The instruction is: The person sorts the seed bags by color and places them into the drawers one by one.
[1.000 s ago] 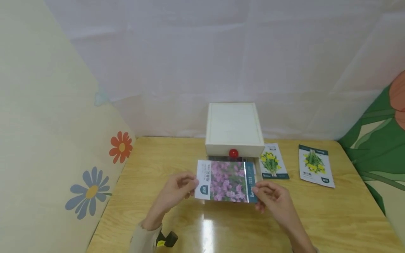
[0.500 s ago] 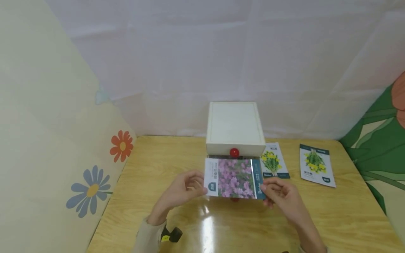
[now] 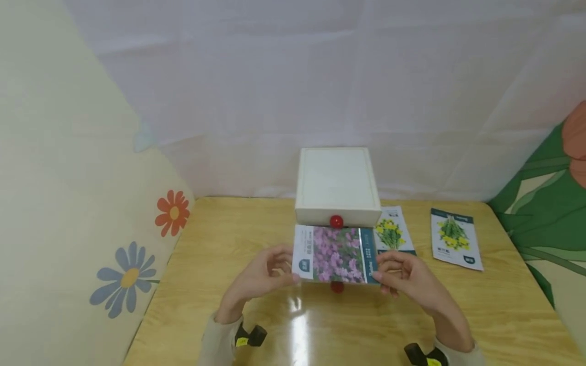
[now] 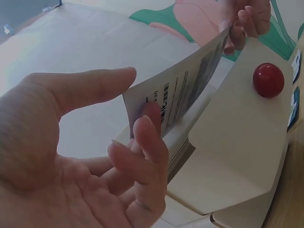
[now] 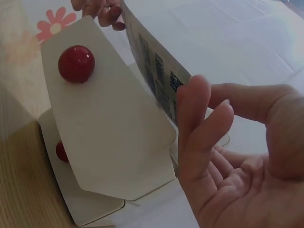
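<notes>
My left hand (image 3: 261, 277) and right hand (image 3: 409, 279) hold a seed packet (image 3: 336, 254) flat between them, each pinching one short end. Its face has purple flowers, a white end at left and a dark teal end at right. The packet overlaps the pulled-out lower drawer of a white drawer box (image 3: 336, 178) and hides its inside. In the left wrist view, thumb and fingers pinch the packet's edge beside the drawer front (image 4: 232, 142). The right wrist view shows the packet's printed back bending slightly, near the same drawer's red knob (image 5: 76, 64).
Right of the box lies a yellow-flower seed packet (image 3: 391, 234), partly covered by the held one. Another yellow-flower packet (image 3: 456, 239) lies farther right. The wooden table (image 3: 220, 218) meets a white cloth backdrop (image 3: 274, 101) behind, with flower-painted panels either side.
Both hands have carried the purple-flower packet a little right and then back toward the box. Its far edge now comes up to the box front, covering the drawer's opening.
</notes>
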### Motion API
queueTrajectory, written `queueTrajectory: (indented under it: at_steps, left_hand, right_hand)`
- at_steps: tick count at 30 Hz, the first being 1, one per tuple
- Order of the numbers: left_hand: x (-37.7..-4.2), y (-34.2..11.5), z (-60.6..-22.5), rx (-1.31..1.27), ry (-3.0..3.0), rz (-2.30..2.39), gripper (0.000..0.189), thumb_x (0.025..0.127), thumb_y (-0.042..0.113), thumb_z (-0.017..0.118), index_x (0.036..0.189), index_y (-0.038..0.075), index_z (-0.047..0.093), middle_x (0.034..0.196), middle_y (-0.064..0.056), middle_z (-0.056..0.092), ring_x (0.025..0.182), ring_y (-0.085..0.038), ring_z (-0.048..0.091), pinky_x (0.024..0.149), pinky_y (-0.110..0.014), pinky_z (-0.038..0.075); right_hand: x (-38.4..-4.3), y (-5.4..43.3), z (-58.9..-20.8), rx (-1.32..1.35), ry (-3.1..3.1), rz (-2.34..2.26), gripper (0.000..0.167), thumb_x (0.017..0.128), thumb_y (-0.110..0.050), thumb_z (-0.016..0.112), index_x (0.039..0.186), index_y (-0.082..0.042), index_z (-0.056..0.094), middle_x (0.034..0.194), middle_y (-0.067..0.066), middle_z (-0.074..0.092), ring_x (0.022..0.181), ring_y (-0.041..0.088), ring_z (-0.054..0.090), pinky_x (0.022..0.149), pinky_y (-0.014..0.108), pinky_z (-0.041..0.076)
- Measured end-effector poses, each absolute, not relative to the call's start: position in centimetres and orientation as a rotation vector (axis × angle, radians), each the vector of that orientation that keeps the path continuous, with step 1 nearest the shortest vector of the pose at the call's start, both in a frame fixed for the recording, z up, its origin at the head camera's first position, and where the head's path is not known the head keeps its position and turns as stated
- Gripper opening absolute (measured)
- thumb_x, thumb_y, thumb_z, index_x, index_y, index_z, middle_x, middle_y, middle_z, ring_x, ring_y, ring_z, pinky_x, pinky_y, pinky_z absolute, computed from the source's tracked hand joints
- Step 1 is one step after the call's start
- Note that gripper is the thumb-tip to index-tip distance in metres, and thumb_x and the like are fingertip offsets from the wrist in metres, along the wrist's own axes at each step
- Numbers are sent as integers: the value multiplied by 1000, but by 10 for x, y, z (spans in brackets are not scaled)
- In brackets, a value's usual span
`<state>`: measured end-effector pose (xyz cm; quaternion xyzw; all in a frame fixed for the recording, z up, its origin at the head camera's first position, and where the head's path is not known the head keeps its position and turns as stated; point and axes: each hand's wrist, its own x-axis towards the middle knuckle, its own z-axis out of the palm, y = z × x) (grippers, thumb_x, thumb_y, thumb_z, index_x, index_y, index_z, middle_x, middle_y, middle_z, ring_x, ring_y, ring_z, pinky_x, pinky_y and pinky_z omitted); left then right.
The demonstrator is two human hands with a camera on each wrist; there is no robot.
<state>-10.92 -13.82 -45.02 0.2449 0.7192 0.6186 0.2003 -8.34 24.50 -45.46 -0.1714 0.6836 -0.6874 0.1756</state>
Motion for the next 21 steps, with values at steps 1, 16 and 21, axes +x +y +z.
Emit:
queueTrajectory:
  at_steps: [1, 16, 21]
  left_hand:
    - [-109, -139, -451, 678, 2007, 1735, 46, 94, 4, 75, 137, -3, 60, 121, -26, 71, 95, -13, 69, 79, -27, 64]
    - [-111, -143, -465, 595, 2115, 1647, 20, 103, 13, 69, 118, 1, 72, 103, -16, 78, 93, -28, 74, 82, -33, 64]
    - [-112, -143, -469, 576, 2102, 1619, 19, 105, 14, 66, 117, 1, 72, 100, -13, 76, 86, -20, 70, 78, -32, 63]
  right_hand:
    - [-84, 245, -455, -489, 1923, -1942, 22, 106, 2, 59, 126, 9, 56, 93, -3, 75, 71, 12, 72, 54, 23, 58]
    - [-91, 244, -460, -484, 1928, -1883, 16, 107, -1, 59, 118, 11, 58, 86, 0, 75, 72, 11, 71, 57, 23, 59]
    - [-90, 244, -461, -434, 1989, -1854, 19, 107, -3, 60, 118, 13, 58, 86, -2, 76, 71, 10, 71, 57, 23, 59]
